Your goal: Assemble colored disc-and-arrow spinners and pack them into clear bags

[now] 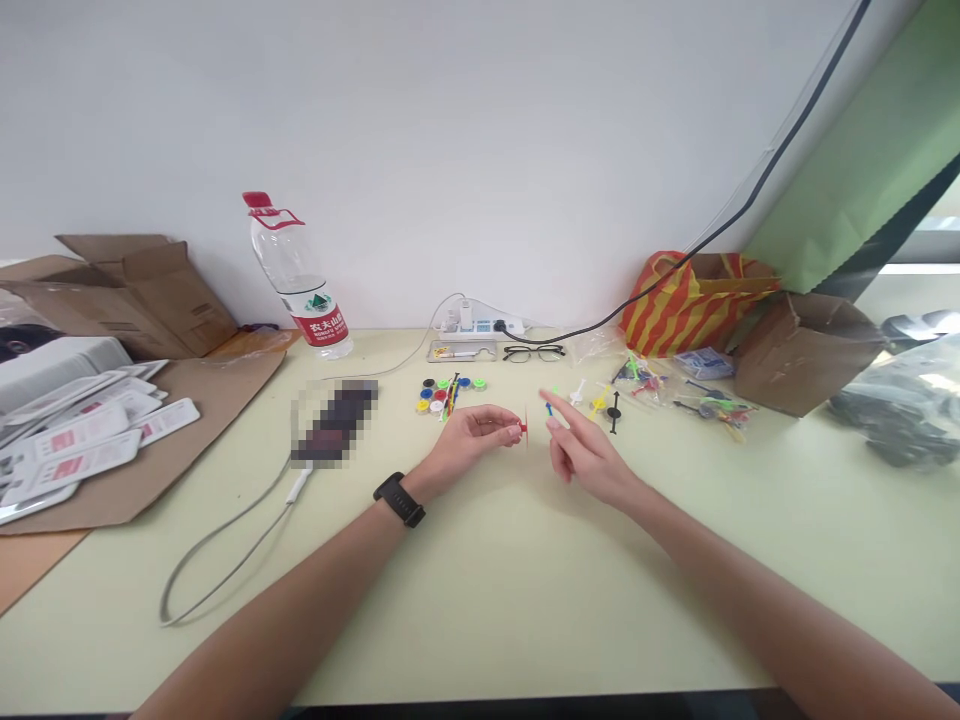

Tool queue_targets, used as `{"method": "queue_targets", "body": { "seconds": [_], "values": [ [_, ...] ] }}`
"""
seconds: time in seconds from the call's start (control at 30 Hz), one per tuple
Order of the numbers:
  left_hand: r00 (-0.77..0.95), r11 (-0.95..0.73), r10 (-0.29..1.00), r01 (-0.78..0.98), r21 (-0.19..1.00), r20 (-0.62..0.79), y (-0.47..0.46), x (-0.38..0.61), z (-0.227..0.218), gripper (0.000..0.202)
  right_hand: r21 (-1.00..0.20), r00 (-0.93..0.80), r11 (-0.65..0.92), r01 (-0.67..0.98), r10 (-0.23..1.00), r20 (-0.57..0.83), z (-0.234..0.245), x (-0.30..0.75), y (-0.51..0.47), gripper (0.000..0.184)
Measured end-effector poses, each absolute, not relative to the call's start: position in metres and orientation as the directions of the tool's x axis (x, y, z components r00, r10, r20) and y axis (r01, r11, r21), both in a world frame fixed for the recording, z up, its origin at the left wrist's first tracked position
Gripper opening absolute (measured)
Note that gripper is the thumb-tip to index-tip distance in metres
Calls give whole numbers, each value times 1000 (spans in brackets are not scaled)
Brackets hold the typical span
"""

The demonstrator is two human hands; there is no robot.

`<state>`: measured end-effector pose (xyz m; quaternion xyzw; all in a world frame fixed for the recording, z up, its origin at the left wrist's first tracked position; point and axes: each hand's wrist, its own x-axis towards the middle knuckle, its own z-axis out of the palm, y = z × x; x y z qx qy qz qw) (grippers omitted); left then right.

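Note:
My left hand point(484, 435) is closed in a pinch on a small red plastic spinner point(524, 429), held above the table with a thin upright part at its end. To the right, my right hand point(589, 455) has its index finger stretched out and its thumb apart, with nothing visible in its grip. Close to the thumb and index finger is a blue plastic piece point(550, 409), partly hidden. Past that hand lie a white piece point(577, 391), a yellow piece point(599, 404) and a black piece point(614, 412) with a round middle. Several coloured discs point(437, 407) and thin sticks point(453, 392) lie beyond my left hand.
Bagged plastic parts point(712, 408) lie at right beside a brown paper bag point(806, 350) and a striped bag point(660, 310). Eyeglasses point(534, 353) and a power strip point(480, 327) are at the back. A water bottle point(307, 290), blurred phone point(337, 425), cable point(217, 540) and cardboard point(187, 420) occupy the left.

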<state>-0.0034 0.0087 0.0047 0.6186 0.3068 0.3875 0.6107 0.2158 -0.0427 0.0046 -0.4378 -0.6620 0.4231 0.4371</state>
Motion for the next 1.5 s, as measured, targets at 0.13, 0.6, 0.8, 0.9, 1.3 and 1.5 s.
{"method": "queue_targets", "body": {
  "seconds": [0.13, 0.6, 0.8, 0.9, 1.3, 1.5],
  "values": [
    [506, -70, 856, -81, 994, 102, 9, -4, 4, 31, -962, -199, 228, 148, 960, 197, 2, 216, -38, 44],
    [559, -59, 824, -73, 996, 90, 5, -4, 7, 33, -925, -227, 332, 187, 930, 288, -7, 207, -41, 47],
    [553, -56, 830, -52, 997, 75, 6, -4, 5, 33, -840, -108, 456, 293, 889, 445, -5, 210, -41, 42],
    [543, -64, 836, -46, 997, 79, 7, -4, 4, 31, -849, -110, 441, 291, 897, 428, 0, 211, -45, 45],
    [542, -58, 835, -90, 994, 98, 5, -2, 6, 35, -969, -250, 232, 91, 947, 203, -5, 207, -42, 37],
    [617, -98, 779, -55, 994, 111, 3, -2, 5, 30, -974, -305, 196, 116, 940, 153, -8, 205, -43, 34]
  ]
}}
